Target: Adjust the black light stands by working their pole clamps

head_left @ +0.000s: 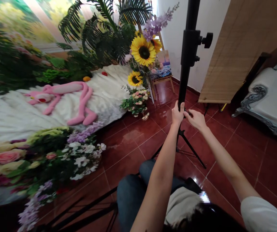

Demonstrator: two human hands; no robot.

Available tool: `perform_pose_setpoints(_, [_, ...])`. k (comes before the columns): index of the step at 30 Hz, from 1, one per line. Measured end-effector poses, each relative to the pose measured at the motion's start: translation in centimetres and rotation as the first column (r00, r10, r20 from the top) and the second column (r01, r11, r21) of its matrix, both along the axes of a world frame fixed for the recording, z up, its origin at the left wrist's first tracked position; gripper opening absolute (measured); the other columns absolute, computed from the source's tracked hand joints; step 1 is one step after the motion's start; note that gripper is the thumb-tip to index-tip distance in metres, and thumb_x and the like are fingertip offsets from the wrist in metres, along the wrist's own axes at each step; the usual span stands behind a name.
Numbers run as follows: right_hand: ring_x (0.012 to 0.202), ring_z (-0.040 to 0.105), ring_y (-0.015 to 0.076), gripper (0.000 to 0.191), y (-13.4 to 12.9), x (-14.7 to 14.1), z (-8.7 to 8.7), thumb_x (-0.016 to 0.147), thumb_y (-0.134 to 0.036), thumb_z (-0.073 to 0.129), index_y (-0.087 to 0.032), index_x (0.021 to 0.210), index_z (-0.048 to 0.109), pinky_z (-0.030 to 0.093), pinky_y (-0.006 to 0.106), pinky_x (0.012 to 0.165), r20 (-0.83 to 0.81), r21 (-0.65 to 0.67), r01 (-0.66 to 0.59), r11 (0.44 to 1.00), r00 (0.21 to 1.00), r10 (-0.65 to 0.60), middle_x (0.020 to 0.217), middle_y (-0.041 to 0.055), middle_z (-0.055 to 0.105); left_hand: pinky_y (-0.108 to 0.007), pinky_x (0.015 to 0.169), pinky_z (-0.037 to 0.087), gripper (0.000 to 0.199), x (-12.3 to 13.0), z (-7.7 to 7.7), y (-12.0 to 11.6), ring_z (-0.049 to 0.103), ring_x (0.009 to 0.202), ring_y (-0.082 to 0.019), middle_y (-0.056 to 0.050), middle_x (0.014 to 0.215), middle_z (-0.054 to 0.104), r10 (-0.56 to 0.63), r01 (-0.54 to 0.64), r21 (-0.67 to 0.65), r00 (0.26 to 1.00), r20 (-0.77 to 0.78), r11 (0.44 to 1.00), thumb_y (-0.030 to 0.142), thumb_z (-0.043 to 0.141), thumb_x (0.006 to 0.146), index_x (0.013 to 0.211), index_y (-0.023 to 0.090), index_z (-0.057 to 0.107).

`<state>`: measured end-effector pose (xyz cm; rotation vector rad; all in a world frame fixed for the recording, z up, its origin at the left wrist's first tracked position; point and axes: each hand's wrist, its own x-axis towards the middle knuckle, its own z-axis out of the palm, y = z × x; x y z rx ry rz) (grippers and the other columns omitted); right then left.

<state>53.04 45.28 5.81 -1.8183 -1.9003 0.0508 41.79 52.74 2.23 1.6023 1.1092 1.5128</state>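
Note:
A black tripod stand [183, 83] rises upright in front of me, with a collar and a side knob [207, 40] high on its pole. My left hand [178, 113] is wrapped around the pole lower down, thumb pointing up. Just right of it, my right hand [196, 119] has its thumb and fingers closed at the pole's side, on a small black locking knob [185, 112] that they mostly cover. Below both hands, the stand's legs [193, 150] spread over the floor.
On the left, a pink plush toy [66, 89] lies on a white cloth-covered platform [109, 80] among artificial flowers [82, 158]. Sunflowers [143, 51] and a small painting on an easel [162, 66] stand behind. A woven blind [221, 61] and white sofa [273, 87] are right; more black stand legs [87, 209] lie close by.

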Motion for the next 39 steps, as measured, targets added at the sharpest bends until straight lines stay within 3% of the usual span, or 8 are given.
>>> perform_pose_setpoints(4, [0.076, 0.064, 0.0195, 0.070, 1.0, -0.6, -0.7, 0.102, -0.063, 0.020, -0.018, 0.077, 0.067, 0.025, 0.027, 0.058, 0.012, 0.061, 0.017, 0.998, 1.000, -0.017, 0.084, 0.0104, 0.073, -0.026, 0.063, 0.042, 0.065, 0.0, 0.0, -0.1, 0.057, 0.063, -0.013, -0.002, 0.070, 0.062, -0.002, 0.002, 0.013, 1.000, -0.006, 1.000, 0.074, 0.036, 0.091, 0.110, 0.018, 0.065])
perform_pose_setpoints(9, [0.068, 0.064, 0.0195, 0.070, 1.7, -1.1, -1.9, 0.102, -0.059, 0.026, -0.019, 0.062, 0.066, 0.027, 0.027, 0.058, -0.149, 0.099, 0.121, 0.988, 0.983, -0.106, 0.066, 0.0093, 0.068, -0.027, 0.064, 0.043, 0.064, -0.1, 0.1, -0.2, 0.060, 0.065, -0.015, -0.004, 0.072, 0.064, 0.004, -0.003, 0.036, 1.000, -0.011, 0.999, 0.072, 0.037, 0.091, 0.110, 0.018, 0.065])
perform_pose_setpoints(15, [0.070, 0.067, 0.0238, 0.070, 1.9, -1.5, -2.0, 0.100, -0.063, 0.030, -0.022, 0.046, 0.048, 0.039, 0.029, 0.064, -0.390, -0.006, 0.133, 0.991, 0.912, -0.124, 0.055, 0.0080, 0.059, -0.026, 0.064, 0.043, 0.061, -0.1, 0.1, -0.2, 0.059, 0.064, -0.014, -0.003, 0.072, 0.064, 0.004, -0.003, 0.027, 1.000, -0.015, 1.000, 0.070, 0.038, 0.092, 0.110, 0.019, 0.065])
perform_pose_setpoints(21, [0.060, 0.061, 0.0214, 0.072, 2.3, -2.1, -2.2, 0.098, -0.069, 0.020, -0.024, 0.046, 0.042, 0.043, 0.030, 0.063, -0.617, -0.168, 0.126, 0.978, 0.760, -0.204, 0.047, 0.0066, 0.052, -0.027, 0.064, 0.042, 0.063, -0.1, 0.2, -0.3, 0.059, 0.064, -0.015, -0.003, 0.070, 0.063, -0.015, 0.015, 0.028, 1.000, -0.004, 0.999, 0.073, 0.036, 0.092, 0.109, 0.019, 0.064])
perform_pose_setpoints(23, [0.061, 0.062, 0.0218, 0.073, 2.3, -2.2, -2.2, 0.098, -0.070, 0.018, -0.024, 0.047, 0.044, 0.044, 0.031, 0.064, -0.631, -0.206, 0.113, 0.972, 0.744, -0.220, 0.048, 0.0074, 0.053, -0.027, 0.064, 0.042, 0.064, -0.2, 0.2, -0.4, 0.060, 0.065, -0.015, -0.004, 0.072, 0.064, -0.020, 0.020, 0.019, 1.000, -0.009, 1.000, 0.073, 0.035, 0.092, 0.109, 0.019, 0.063])
perform_pose_setpoints(30, [0.071, 0.066, 0.0266, 0.073, 2.2, -2.1, -2.3, 0.094, -0.077, 0.024, -0.023, 0.050, 0.049, 0.047, 0.033, 0.066, -0.591, -0.159, 0.216, 0.963, 0.761, -0.268, 0.054, 0.0101, 0.058, -0.027, 0.064, 0.042, 0.062, -0.2, 0.0, -0.3, 0.061, 0.064, -0.015, -0.003, 0.072, 0.065, -0.029, 0.029, 0.016, 0.999, -0.019, 0.999, 0.070, 0.037, 0.093, 0.112, 0.019, 0.064])
perform_pose_setpoints(35, [0.063, 0.063, 0.0240, 0.076, 2.5, -2.1, -2.4, 0.092, -0.080, 0.021, -0.023, 0.049, 0.048, 0.046, 0.033, 0.065, -0.647, -0.255, 0.144, 0.956, 0.709, -0.279, 0.050, 0.0092, 0.055, -0.027, 0.064, 0.042, 0.058, -0.4, 0.1, -0.4, 0.061, 0.065, -0.015, -0.003, 0.073, 0.065, -0.012, 0.013, 0.018, 1.000, -0.024, 1.000, 0.070, 0.038, 0.093, 0.107, 0.019, 0.062])
perform_pose_setpoints(39, [0.063, 0.061, 0.0244, 0.075, 2.7, -1.9, -2.8, 0.089, -0.082, 0.025, -0.024, 0.050, 0.050, 0.046, 0.034, 0.069, -0.665, -0.196, 0.154, 0.968, 0.705, -0.247, 0.048, 0.0081, 0.051, -0.026, 0.063, 0.043, 0.049, -0.6, 0.5, -0.7, 0.060, 0.063, -0.014, -0.001, 0.070, 0.063, -0.069, 0.068, -0.008, 0.998, -0.010, 0.998, 0.066, 0.044, 0.093, 0.104, 0.020, 0.059])
